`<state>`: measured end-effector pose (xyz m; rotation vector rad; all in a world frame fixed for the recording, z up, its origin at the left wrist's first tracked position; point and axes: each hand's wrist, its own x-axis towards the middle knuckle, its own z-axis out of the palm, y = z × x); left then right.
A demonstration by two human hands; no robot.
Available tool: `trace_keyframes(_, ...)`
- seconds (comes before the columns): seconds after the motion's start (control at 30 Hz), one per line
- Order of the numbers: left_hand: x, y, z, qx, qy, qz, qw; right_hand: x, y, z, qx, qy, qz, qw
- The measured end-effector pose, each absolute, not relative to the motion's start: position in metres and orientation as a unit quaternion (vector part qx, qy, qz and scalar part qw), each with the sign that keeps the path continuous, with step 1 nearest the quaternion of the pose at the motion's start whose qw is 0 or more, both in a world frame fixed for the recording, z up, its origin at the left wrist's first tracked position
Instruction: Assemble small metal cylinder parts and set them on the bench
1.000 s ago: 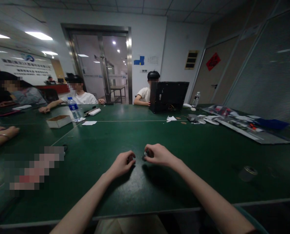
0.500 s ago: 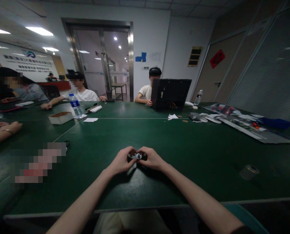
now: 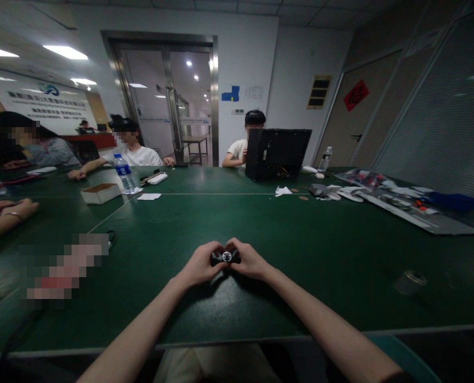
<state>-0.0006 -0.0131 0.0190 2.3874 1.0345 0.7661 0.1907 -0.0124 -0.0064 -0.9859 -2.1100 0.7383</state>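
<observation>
An office: logo wall [image 3: 41,104], glass doors [image 3: 144,109], large green table [image 3: 300,229].

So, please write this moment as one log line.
left hand: holding small item; right hand: holding same item; rightward: grey cylinder on green table

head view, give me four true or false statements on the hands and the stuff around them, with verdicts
1. The left hand and right hand meet at a small white-ringed part. True.
2. The grey cylinder lies to the left of both hands. False: the grey cylinder is to their right.
3. A blue-capped bottle stands beside an open box. True.
4. The black case stands nearer than the hands. False: the black case stands farther away.
</observation>
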Motion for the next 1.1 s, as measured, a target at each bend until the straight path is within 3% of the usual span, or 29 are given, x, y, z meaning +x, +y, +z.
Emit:
trace_keyframes(0.8, -0.0015, -0.0089, 0.0151, 0.858, 0.390, 0.261, 0.208, 0.1939, -0.0138, 0.0000, -0.364, -0.827, 0.268, 0.335)
trace_keyframes(1.1, -0.0018, -0.0088, 0.0170, 0.847, 0.397, 0.268, 0.232, 0.2004, -0.0110, -0.0012, -0.394, -0.842, 0.236, 0.283)
